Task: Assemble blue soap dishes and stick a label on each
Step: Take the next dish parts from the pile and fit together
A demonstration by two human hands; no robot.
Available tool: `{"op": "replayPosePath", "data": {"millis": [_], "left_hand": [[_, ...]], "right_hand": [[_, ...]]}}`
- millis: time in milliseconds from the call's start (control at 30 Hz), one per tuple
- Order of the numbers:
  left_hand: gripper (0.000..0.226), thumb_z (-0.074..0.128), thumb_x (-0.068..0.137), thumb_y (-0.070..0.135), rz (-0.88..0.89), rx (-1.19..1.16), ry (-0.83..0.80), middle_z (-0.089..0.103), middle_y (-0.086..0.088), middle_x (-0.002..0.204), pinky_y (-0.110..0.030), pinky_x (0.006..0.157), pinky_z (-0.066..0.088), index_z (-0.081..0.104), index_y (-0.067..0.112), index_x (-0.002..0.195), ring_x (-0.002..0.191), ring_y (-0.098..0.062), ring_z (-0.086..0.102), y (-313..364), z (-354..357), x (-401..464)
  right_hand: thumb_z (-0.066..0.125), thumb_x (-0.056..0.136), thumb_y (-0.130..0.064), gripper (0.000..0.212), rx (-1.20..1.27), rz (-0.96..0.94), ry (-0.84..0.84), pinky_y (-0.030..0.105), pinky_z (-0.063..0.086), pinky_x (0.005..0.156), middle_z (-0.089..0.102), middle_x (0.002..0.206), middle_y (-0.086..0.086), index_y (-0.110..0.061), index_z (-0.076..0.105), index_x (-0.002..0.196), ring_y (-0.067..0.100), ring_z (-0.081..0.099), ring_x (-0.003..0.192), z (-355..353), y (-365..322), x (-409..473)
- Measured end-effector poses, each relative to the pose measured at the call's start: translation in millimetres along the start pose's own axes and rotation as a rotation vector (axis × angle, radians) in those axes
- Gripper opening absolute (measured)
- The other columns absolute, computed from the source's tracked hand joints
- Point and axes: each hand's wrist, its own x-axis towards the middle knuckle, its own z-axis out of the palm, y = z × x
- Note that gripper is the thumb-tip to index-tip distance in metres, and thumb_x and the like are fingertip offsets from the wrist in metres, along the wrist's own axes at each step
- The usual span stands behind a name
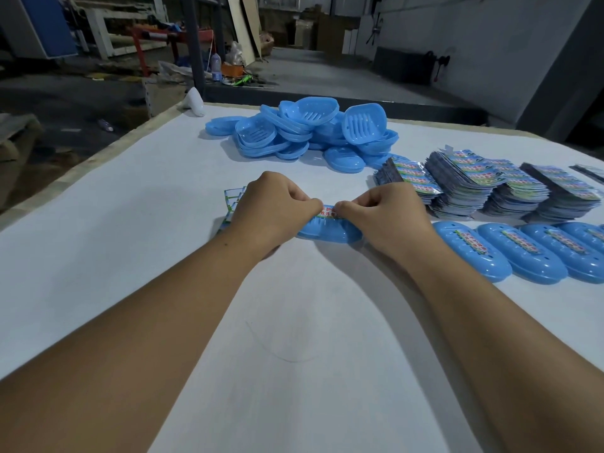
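Observation:
A blue soap dish [330, 233] lies on the white table [163, 207] in the middle, between my two hands. A colourful label [327, 212] sits on top of it. My left hand [273, 209] and my right hand [385, 213] both pinch the label from either side with curled fingers, thumbs meeting near its centre. Most of the label is hidden by my fingers. A few loose label sheets [232, 204] lie under my left hand.
A heap of loose blue dish parts [304, 132] lies at the far middle. Tall stacks of labels [490, 186] stand at the right. A row of labelled blue soap dishes [523, 253] lies at the right edge. A white object [194, 101] is at the far corner.

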Motion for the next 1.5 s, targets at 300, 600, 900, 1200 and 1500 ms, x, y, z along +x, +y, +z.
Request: {"op": "replayPosePath", "data": {"millis": [300,600,900,1200,1500], "left_hand": [[0.018,0.076,0.074,0.039,0.067,0.05,0.026,0.065,0.017,0.058,-0.02,0.056,0.043,0.074,0.023,0.066,0.066,-0.001,0.063,-2,3,0],[0.028,0.077,0.076,0.049,0.144,0.161,0.079,0.059,0.015,0.062,-0.02,0.052,0.035,0.063,0.028,0.064,0.064,-0.003,0.057,1,5,-1],[0.034,0.079,0.076,0.052,0.142,0.156,0.092,0.055,0.015,0.073,-0.018,0.054,0.03,0.059,0.026,0.086,0.073,-0.005,0.054,1,4,0],[0.031,0.076,0.08,0.045,0.107,0.129,0.114,0.056,0.012,0.076,-0.026,0.056,0.034,0.059,0.023,0.095,0.082,-0.017,0.058,0,6,-1],[0.019,0.062,0.091,0.044,0.062,-0.016,0.164,0.059,0.011,0.069,-0.027,0.057,0.038,0.056,0.029,0.082,0.071,-0.005,0.058,0,2,4]], "right_hand": [[0.078,0.076,-0.046,0.029,-0.097,-0.039,0.023,0.02,0.032,0.043,0.065,0.052,-0.012,-0.023,0.074,0.059,0.002,0.053,0.05,1,-3,-2],[0.078,0.076,-0.049,0.033,-0.187,-0.075,0.077,0.022,0.036,0.049,0.066,0.058,-0.01,-0.023,0.069,0.057,0.005,0.06,0.062,3,-9,-6],[0.078,0.074,-0.049,0.032,-0.138,0.0,0.034,0.025,0.039,0.053,0.066,0.06,-0.004,-0.018,0.076,0.067,0.013,0.054,0.053,3,-11,-6],[0.076,0.077,-0.041,0.027,-0.121,0.007,0.056,0.03,0.05,0.056,0.065,0.052,-0.001,-0.018,0.077,0.064,0.018,0.059,0.05,4,-12,-6],[0.069,0.086,-0.054,0.033,-0.151,-0.186,0.016,0.026,0.043,0.07,0.069,0.093,-0.011,-0.027,0.07,0.105,0.01,0.06,0.087,-4,-6,-7]]}}
